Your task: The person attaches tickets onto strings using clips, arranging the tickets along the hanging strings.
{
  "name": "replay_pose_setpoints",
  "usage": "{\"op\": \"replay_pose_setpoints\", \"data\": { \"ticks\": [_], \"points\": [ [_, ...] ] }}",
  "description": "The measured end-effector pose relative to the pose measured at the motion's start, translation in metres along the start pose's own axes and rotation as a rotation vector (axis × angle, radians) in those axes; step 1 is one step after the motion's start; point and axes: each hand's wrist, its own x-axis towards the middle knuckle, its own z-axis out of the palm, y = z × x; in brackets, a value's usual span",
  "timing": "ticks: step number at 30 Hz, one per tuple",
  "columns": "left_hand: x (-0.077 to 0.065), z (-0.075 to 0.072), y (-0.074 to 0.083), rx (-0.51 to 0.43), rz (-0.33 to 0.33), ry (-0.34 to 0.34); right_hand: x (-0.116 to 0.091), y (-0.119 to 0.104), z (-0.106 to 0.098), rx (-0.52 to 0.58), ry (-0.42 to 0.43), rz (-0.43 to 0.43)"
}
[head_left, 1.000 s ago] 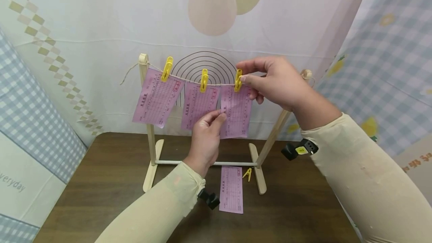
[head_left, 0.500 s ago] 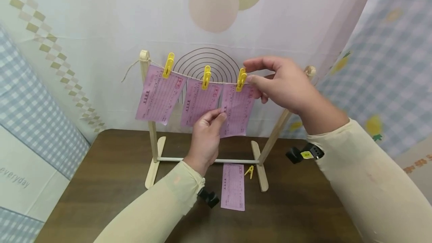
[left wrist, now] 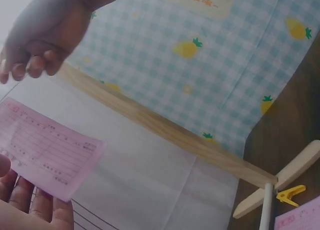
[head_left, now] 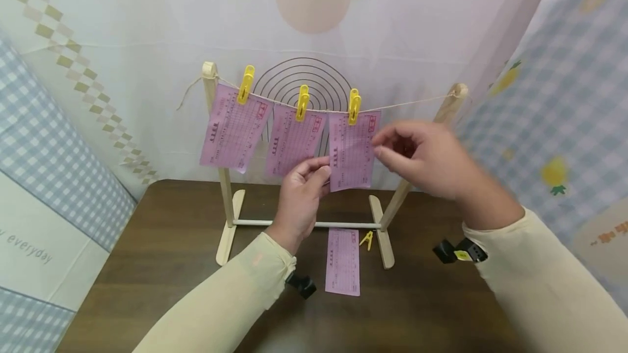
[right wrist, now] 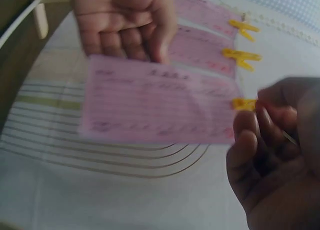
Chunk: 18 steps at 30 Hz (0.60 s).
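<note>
A wooden rack (head_left: 444,116) carries a string (head_left: 412,103) with three pink slips pegged by yellow clips. My left hand (head_left: 321,168) pinches the lower left edge of the third slip (head_left: 352,151), its fingers (left wrist: 30,205) behind the paper (left wrist: 47,152). The third clip (head_left: 353,107) grips that slip's top on the string. My right hand (head_left: 387,148) hovers just right of the slip, below the string, fingers loosely curled and holding nothing. In the right wrist view the slip (right wrist: 155,108) hangs in front of my left hand (right wrist: 125,25), and the clip (right wrist: 243,104) sits close to my right fingertips.
A fourth pink slip (head_left: 342,261) lies flat on the brown table (head_left: 162,266) in front of the rack's crossbar. A loose yellow clip (head_left: 366,239) lies beside it, near the right foot. Patterned cloth hangs behind and at both sides.
My right hand has let go of the third clip and dropped down and to the right, away from the string. The left hand keeps its pinch on the slip.
</note>
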Motion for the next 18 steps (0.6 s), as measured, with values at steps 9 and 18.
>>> {"op": "replay_pose_setpoints", "data": {
  "ticks": [9, 18],
  "points": [
    [-0.016, -0.022, -0.022, 0.15, -0.101, -0.054, -0.052, 0.07, 0.043, -0.013, -0.2, -0.054],
    [-0.031, -0.06, -0.077, 0.502, -0.241, -0.206, -0.103, 0.133, 0.112, -0.074, -0.278, 0.068]
  ]
}}
